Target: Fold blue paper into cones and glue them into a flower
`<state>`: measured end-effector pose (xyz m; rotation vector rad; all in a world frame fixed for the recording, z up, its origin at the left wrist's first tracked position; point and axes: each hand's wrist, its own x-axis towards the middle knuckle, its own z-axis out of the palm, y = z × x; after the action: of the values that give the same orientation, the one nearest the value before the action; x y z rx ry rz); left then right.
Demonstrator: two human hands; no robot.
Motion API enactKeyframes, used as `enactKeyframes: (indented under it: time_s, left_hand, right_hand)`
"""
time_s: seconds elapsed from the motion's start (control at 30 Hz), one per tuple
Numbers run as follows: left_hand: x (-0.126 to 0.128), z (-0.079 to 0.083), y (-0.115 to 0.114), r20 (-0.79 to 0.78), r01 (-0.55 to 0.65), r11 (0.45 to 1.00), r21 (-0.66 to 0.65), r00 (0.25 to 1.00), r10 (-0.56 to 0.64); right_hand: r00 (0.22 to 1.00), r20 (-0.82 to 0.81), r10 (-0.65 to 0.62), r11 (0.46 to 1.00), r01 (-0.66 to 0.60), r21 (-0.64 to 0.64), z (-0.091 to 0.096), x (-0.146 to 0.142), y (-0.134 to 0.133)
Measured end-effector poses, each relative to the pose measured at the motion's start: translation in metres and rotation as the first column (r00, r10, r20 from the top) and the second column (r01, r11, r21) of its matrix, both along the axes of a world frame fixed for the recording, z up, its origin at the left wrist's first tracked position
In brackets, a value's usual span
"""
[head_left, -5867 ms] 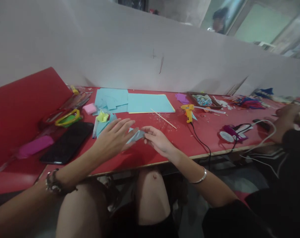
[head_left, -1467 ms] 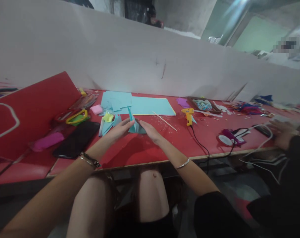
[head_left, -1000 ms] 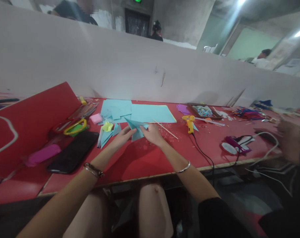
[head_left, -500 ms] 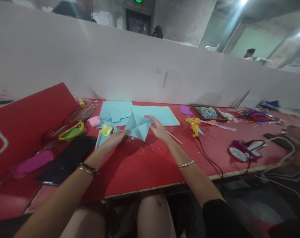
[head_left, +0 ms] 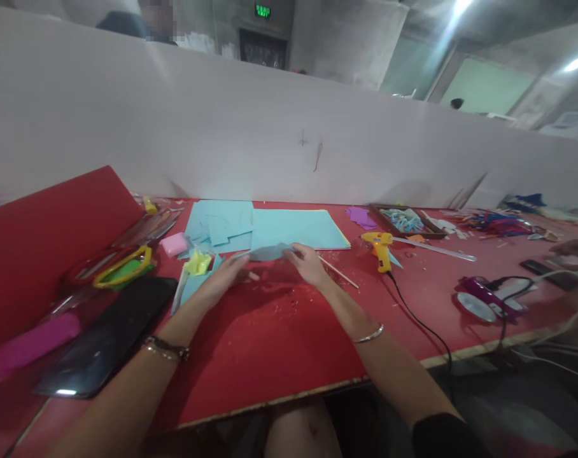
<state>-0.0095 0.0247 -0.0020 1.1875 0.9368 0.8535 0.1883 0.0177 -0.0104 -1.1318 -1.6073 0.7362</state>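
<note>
A creased piece of light-blue paper [head_left: 268,253] is held above the red table, tilted so that it looks thin and edge-on. My left hand [head_left: 232,270] pinches its left end. At the right end, my right hand [head_left: 308,262] is closed on it too. Behind the hands lie light-blue paper sheets [head_left: 298,228], some cut into smaller pieces [head_left: 222,219]. Close to my left hand is a crumpled yellow-green piece [head_left: 198,263] on more blue paper. A thin wooden stick [head_left: 339,272] lies just right of my right hand.
A yellow hot glue gun [head_left: 379,247] with a black cord sits to the right, near a brown tray [head_left: 406,221]. On the left are a black phone [head_left: 110,337] and yellow-handled scissors [head_left: 124,270]. Another person's hand [head_left: 575,251] rests at the far right. A white partition [head_left: 222,127] rises behind.
The blue paper has turned from showing its broad, creased face to nearly edge-on. Both hands still hold it and have shifted slightly. The camera view has moved a little.
</note>
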Motion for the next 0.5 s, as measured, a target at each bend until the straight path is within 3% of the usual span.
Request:
enactKeyframes:
  time_s: [0.13,0.23,0.37,0.5]
  left_hand:
    - [0.007,-0.005,-0.008,-0.011,-0.134,0.979,0.156,0.990,0.138]
    - [0.011,-0.004,-0.013,0.005,-0.201,0.971,0.131,0.979,0.202]
    - [0.012,-0.002,-0.017,0.054,-0.200,0.978,0.055,0.979,0.197]
    - [0.011,-0.007,-0.014,0.077,-0.274,0.951,0.142,0.961,0.265]
  right_hand:
    - [0.980,-0.197,0.034,0.985,-0.066,-0.158,-0.001,-0.008,-0.004]
    - [0.963,-0.260,0.065,0.968,-0.124,-0.217,0.000,-0.013,-0.007]
    - [0.944,-0.293,0.150,0.943,-0.225,-0.245,-0.001,-0.017,-0.010]
    - [0.936,-0.327,0.130,0.938,-0.224,-0.267,-0.004,-0.021,-0.011]
